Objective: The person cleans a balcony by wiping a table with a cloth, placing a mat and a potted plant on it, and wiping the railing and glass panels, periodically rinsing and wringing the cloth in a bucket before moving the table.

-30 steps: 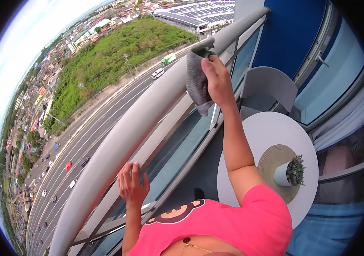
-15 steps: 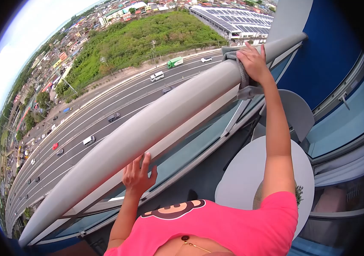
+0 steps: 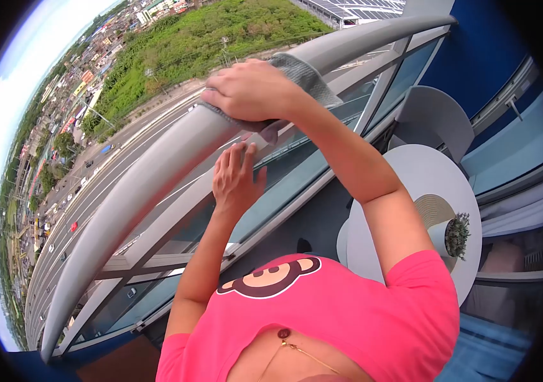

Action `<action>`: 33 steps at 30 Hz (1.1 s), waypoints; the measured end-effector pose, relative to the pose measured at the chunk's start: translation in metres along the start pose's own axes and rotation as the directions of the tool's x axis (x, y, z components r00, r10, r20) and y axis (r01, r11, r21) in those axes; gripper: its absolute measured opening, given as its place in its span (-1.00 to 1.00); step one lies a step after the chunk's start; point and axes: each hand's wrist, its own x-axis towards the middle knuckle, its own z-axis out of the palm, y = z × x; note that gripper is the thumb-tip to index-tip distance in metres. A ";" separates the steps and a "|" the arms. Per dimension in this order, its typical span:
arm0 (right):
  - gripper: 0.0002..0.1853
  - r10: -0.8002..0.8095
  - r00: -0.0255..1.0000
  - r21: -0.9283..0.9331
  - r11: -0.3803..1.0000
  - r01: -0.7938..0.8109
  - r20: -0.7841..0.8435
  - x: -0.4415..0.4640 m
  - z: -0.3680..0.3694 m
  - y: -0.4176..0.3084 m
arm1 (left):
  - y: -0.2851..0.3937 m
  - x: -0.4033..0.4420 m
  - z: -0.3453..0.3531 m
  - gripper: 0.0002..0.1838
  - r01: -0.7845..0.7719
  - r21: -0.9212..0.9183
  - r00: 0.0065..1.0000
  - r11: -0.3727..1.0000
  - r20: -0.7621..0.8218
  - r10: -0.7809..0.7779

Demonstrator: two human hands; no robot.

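Grey cloth (image 3: 309, 77) clasped by the right hand (image 3: 252, 91) could, if loosened, slip off the railing (image 3: 157, 167) edge; left hand (image 3: 236, 179) empty.

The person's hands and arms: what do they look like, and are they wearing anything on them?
The left hand and right hand are bare; I see no gloves or watch. Short, bright pink sleeves end above the elbows, part of a pink top with a cartoon print in front.

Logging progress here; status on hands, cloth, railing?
Right hand curled over grey cloth on railing. Left hand open, close below; contact unclear. No obstruction visible on railing's top.
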 end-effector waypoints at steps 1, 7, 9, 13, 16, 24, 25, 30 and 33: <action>-0.58 -0.028 1.000 0.042 0.999 0.028 0.013 0.005 0.006 -0.044 | -0.002 -0.004 0.005 -0.42 -0.009 0.026 0.999 1.000 0.042 0.008; -0.53 -0.212 0.971 0.157 0.961 0.227 -0.107 0.020 0.040 -0.148 | -0.009 -0.031 0.011 -0.46 -0.177 -0.054 0.984 0.983 -0.010 0.177; -0.54 -0.193 0.977 0.165 0.965 0.205 -0.087 0.017 0.036 -0.124 | -0.001 -0.049 -0.009 -0.57 -0.085 -0.218 0.986 0.972 0.121 0.113; -0.62 -0.019 0.997 -0.022 1.000 0.017 -0.073 -0.007 0.005 0.023 | -0.011 -0.102 -0.040 -0.64 -0.237 -0.178 0.969 0.955 0.030 0.246; -0.58 0.193 0.964 -0.109 0.971 -0.215 -0.181 -0.039 -0.021 0.158 | -0.037 -0.142 -0.060 -0.72 -0.139 -0.186 0.989 0.973 0.016 0.145; -0.53 0.361 0.929 0.017 0.933 -0.361 -0.086 -0.016 -0.004 0.051 | -0.066 -0.154 -0.117 -0.77 -0.033 -0.116 0.977 0.993 -0.213 0.007; -0.53 0.287 0.952 -0.007 0.957 -0.289 -0.104 -0.011 0.005 -0.004 | -0.067 -0.146 -0.115 -0.77 -0.044 -0.156 0.973 0.987 -0.232 0.007; -0.62 -0.263 0.764 0.003 0.945 0.327 -0.590 0.003 0.075 -0.193 | -0.068 -0.109 -0.092 -0.78 -0.064 -0.204 0.987 0.977 -0.156 0.032; -0.64 -0.318 0.767 0.023 0.918 0.397 -0.558 0.002 0.068 -0.188 | -0.069 -0.106 -0.078 -0.83 -0.021 -0.157 0.991 0.987 -0.132 0.000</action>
